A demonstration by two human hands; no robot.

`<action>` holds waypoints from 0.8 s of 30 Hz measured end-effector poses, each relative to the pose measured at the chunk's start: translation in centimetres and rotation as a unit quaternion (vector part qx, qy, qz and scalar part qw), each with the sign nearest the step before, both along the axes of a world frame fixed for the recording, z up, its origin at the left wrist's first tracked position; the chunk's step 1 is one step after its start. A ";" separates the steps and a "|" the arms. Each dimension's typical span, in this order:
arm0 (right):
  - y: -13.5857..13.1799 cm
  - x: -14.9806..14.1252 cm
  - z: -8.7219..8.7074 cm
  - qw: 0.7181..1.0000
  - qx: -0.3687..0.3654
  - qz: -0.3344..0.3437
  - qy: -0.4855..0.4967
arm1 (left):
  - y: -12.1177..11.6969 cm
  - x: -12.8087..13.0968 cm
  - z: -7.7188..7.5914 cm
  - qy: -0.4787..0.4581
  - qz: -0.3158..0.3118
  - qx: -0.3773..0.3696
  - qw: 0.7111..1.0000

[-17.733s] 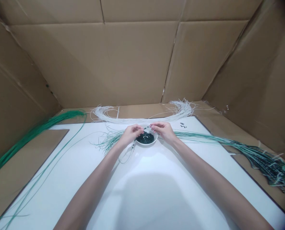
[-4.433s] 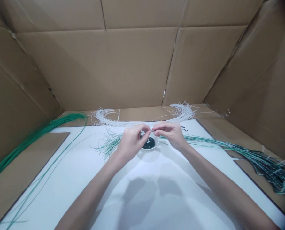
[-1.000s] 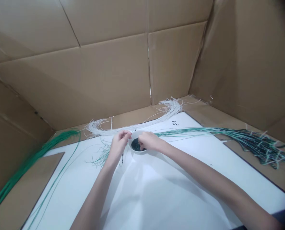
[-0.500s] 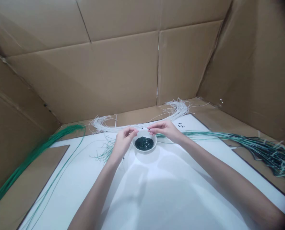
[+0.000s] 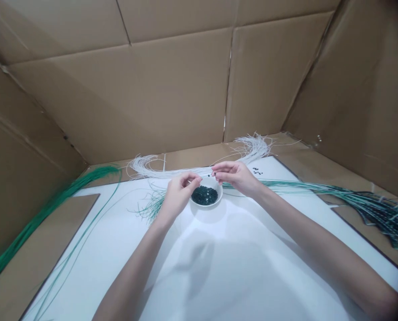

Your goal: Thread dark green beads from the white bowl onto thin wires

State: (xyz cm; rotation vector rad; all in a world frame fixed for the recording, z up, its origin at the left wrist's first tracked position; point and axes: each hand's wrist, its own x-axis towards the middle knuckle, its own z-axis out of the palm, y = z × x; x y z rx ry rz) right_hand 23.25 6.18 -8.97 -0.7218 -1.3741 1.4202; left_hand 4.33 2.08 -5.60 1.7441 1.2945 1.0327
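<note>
Over a white bowl (image 5: 221, 194) of dark beads (image 5: 204, 196), the left hand (image 5: 179, 191) pinches a strand (image 5: 205, 177), the right hand (image 5: 240, 179) a bead (image 5: 214, 174).

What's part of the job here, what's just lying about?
In use, judging by the hands:
thin strand in the left hand
dark bead in the right hand
white bowl
beads inside

Apparently lying about:
white strand bundle
bright green strand bundle
green-and-black bundle
loose beads

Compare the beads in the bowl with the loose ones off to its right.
Bowl beads form a dense heap of many; loose beads are few and scattered.
Bowl beads sit inside the white bowl; loose beads lie directly on the white tabletop.
Both look small and dark.
</note>
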 end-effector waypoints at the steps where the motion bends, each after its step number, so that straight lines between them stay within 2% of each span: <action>1: 0.0 0.0 0.0 1.000 0.001 -0.003 -0.003 | 0.0 0.0 0.0 0.003 0.000 0.000 1.000; 24: -0.1 -0.2 0.0 1.000 0.006 -0.020 0.007 | -0.6 0.2 0.5 0.012 -0.002 0.013 1.000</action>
